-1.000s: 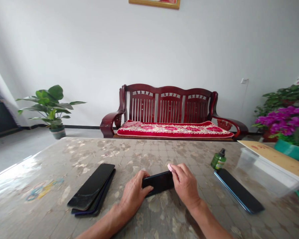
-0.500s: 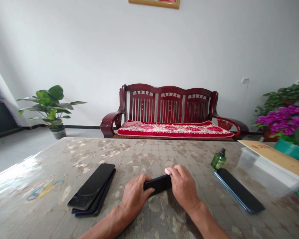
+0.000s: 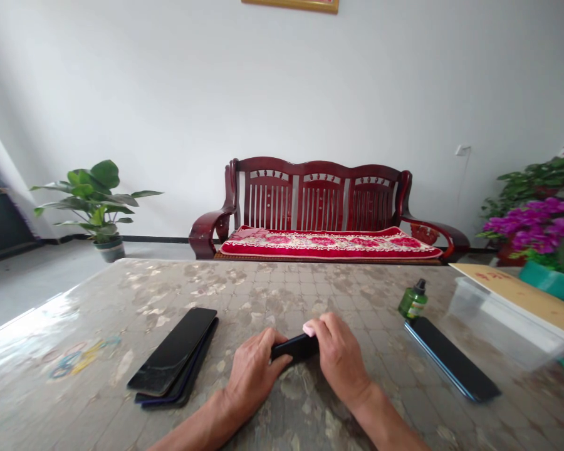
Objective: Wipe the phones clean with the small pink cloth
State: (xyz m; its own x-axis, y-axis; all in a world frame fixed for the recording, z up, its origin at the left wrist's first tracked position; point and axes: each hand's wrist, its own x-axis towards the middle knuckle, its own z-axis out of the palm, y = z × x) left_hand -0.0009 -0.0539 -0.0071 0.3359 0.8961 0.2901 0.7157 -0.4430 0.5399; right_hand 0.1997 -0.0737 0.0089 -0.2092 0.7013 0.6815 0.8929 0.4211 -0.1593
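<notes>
My left hand is closed round the left end of a black smartphone, which is tipped up on its long edge just above the table. Between the fingers of my right hand is a small pale pink pad, cloth or sponge, I cannot tell which. That hand presses the pad along the phone's upper edge near its right end and hides that end. To the left lies a stack of dark phones. Another phone with a blue edge lies to the right, beside a green bottle with a black top.
A clear plastic box with a tan sheet on top stands at the right. Several coloured rubber bands appear on the patterned table cover at the left. Purple flowers in a teal pot stand at the far right.
My right hand and the pink pad have slid a little to the left along the phone's edge. My left hand keeps its hold in the same place.
</notes>
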